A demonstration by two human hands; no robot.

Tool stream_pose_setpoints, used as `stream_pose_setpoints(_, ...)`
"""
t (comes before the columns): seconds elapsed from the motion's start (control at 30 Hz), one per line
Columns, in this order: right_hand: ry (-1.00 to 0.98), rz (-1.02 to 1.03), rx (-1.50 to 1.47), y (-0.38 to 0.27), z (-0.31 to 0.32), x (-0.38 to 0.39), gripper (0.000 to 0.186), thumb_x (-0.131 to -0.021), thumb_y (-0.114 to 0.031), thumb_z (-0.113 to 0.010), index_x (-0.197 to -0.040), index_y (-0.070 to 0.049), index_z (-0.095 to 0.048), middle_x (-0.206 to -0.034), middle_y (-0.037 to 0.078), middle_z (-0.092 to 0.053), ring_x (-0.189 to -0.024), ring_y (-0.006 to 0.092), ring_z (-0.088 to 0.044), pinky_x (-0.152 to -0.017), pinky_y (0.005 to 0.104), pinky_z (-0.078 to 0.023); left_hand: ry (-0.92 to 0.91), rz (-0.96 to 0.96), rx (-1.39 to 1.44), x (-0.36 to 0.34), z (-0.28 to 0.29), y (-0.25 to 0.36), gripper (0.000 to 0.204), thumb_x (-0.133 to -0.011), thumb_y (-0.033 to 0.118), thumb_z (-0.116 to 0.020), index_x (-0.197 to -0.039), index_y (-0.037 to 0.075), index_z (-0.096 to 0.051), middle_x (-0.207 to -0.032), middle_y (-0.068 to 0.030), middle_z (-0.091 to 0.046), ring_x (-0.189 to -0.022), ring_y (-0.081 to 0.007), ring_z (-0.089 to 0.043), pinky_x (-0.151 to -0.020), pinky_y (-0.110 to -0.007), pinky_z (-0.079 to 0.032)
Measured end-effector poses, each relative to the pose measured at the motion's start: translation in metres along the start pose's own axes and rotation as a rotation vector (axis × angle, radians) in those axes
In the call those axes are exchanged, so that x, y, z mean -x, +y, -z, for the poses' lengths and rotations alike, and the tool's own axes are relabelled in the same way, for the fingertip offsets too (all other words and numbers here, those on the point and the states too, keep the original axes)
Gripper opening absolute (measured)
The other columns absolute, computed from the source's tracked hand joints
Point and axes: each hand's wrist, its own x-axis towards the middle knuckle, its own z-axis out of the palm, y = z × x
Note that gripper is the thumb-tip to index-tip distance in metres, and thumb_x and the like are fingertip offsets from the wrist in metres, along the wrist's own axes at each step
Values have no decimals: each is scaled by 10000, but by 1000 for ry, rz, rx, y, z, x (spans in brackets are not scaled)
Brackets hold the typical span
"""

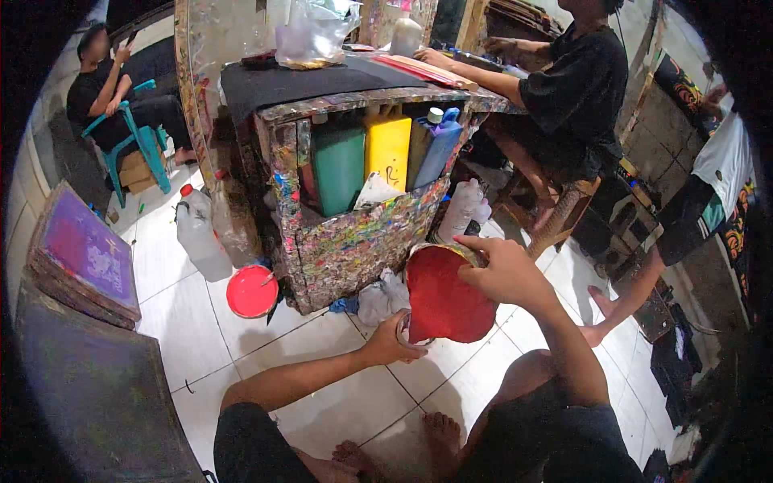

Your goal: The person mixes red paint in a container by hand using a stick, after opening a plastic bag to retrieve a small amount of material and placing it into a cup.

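Note:
A tub of red paint is tilted toward me above the tiled floor, its inside coated thick red. My right hand grips the tub at its upper right rim, with red on a fingertip. Below the tub's lower left lip, my left hand is closed around a small clear cup; the fingers and the tub hide much of it. Whether paint is running into the cup, I cannot tell.
A red-coated round lid lies on the floor at left, beside a clear jug. Ahead stands a paint-spattered cabinet holding green, yellow and blue jerrycans. Printing frames lean at far left. Other people sit at left and right.

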Motion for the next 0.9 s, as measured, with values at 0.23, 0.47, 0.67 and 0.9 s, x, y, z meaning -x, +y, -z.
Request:
stream_pose_setpoints(0.23, -5, 29, -48, -1, -4, -4, 586, -750, -272, -682, -1313, -123, -612, -764, 216, -666, -672, 269, -655, -686, 385, -512, 24, -67, -81, 1, 13, -28, 732, -737, 91, -842, -1310, 20, -392, -1005, -117, -641, -652, -136, -657, -523, -295, -566)
stream_pose_setpoints(0.47, 51, 88, 2, 8, -5, -1, 572, -765, -241, -684, -1322, -137, -608, -748, 179, -660, -615, 234, -646, -640, 359, -516, 34, -55, -236, 4, 5, 1, 732, -720, 122, -869, -1281, 26, -410, -920, -108, -655, -632, -130, -656, -511, -302, -550)
stream_pose_setpoints(0.67, 4, 4, -16, 3, -9, -5, 556, -764, -220, -662, -1312, -138, -618, -757, 178, -662, -648, 236, -667, -669, 367, -525, 37, 5, -207, 4, 12, -13, 772, -708, 114, -873, -1314, 27, -404, -941, -118, -669, -644, -136, -660, -519, -293, -550)
stream_pose_setpoints(0.9, 45, 92, 45, 3, -8, -5, 577, -744, -203, -649, -1313, -114, -616, -798, 210, -672, -682, 245, -672, -690, 373, -519, 27, 73, -125, 4, 9, -3, 829, -714, 82, -866, -1362, 25, -353, -1130, -114, -611, -830, -164, -670, -666, -318, -603)
